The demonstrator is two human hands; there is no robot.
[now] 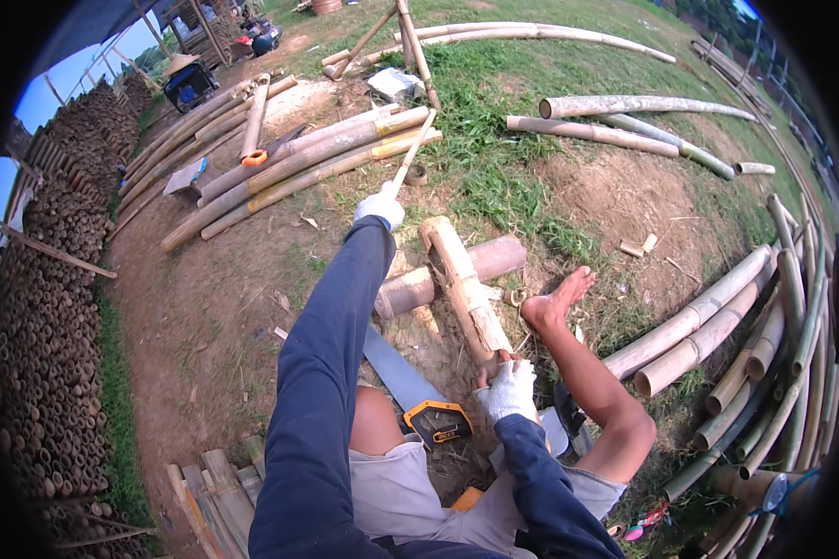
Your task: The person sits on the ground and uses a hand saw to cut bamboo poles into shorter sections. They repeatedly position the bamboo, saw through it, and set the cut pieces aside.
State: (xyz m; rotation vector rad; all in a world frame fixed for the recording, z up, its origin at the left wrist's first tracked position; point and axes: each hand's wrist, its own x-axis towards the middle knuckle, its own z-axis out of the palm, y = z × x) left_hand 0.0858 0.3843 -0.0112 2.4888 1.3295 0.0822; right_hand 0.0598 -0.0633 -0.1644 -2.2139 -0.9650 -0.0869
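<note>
While left fingers [389, 202] clasp a stick [415, 155], right fingers [506, 357] pinch a bamboo piece [460, 277], lettering [448, 434] on a yellow-black saw handle [435, 405]

Long poles [707, 337] lie in heaps across grass [508, 200] and bare earth [205, 354] at an open-air bamboo workyard, where cut tubes [47, 373] are stacked in a bank along the left, 2 handsaws [403, 375] rest among the material and a dark canopy [75, 23] stretches at upper left.
</note>
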